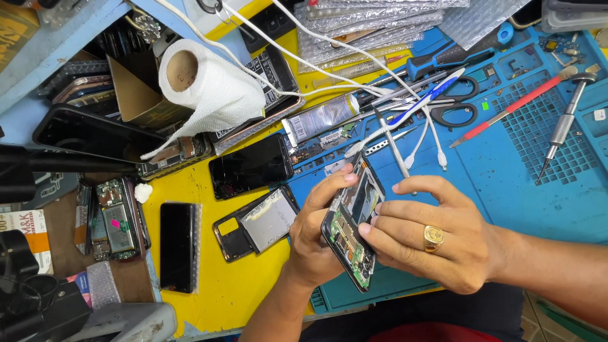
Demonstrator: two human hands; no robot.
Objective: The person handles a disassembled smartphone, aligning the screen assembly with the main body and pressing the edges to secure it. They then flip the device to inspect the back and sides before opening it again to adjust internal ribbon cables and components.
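An opened phone (352, 223) with its back off, green circuit board showing, is held tilted above the blue repair mat (538, 190). My left hand (320, 234) grips it from the left side, thumb near its top edge. My right hand (437, 237), with a gold ring, presses its fingers onto the phone's right side and lower board. Both hands are closed around the same phone.
A paper towel roll (209, 85), a glue tube (323, 117), scissors (453, 101), screwdrivers (563, 123) and white cables (418, 136) lie beyond the hands. To the left on the yellow surface are a black phone (251, 166), a back cover (256, 221), another phone (177, 246) and a stripped board (117, 218).
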